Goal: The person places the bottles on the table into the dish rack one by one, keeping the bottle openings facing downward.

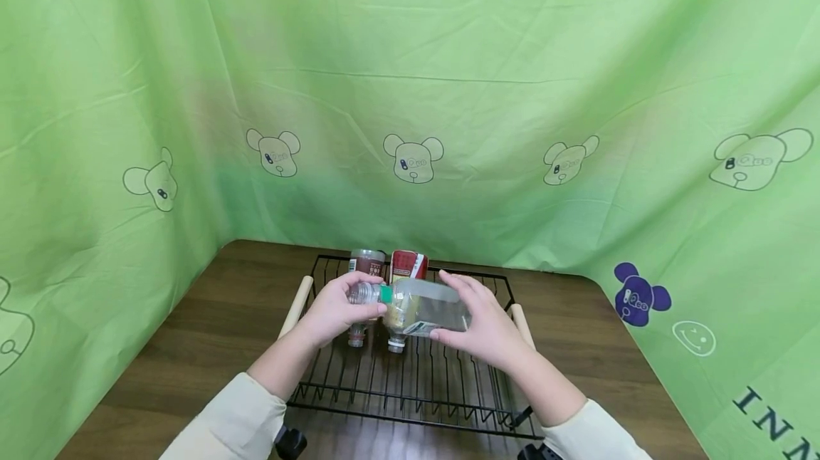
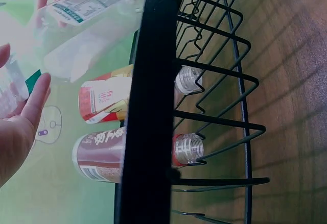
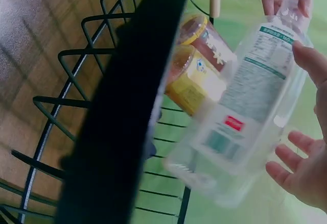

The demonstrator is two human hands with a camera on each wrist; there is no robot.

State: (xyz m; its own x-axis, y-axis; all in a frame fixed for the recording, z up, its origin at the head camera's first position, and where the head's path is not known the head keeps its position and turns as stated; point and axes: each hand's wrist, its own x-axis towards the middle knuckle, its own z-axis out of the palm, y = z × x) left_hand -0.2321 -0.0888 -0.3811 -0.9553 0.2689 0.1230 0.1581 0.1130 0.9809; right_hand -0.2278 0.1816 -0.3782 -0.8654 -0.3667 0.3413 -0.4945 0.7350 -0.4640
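Note:
A large clear plastic bottle (image 1: 435, 309) with a white and green label lies on its side in the air above a black wire rack (image 1: 410, 399). My left hand (image 1: 336, 307) holds its narrow end, thumb and fingers on either side, beside a green band (image 1: 386, 294). Round the wide end my right hand (image 1: 490, 321) has its thumb and fingers, the label (image 3: 260, 76) facing that wrist camera. Behind, two bottles stand neck down in the rack: one with a maroon label (image 2: 102, 155), one red and yellow (image 2: 104, 96). The held bottle partly covers both in the head view.
Pale wooden handles flank the rack, one on the left (image 1: 296, 307) and one on the right (image 1: 522, 325). The rack stands on a brown wooden table (image 1: 211, 325). A green printed cloth (image 1: 410, 90) hangs around the back and sides.

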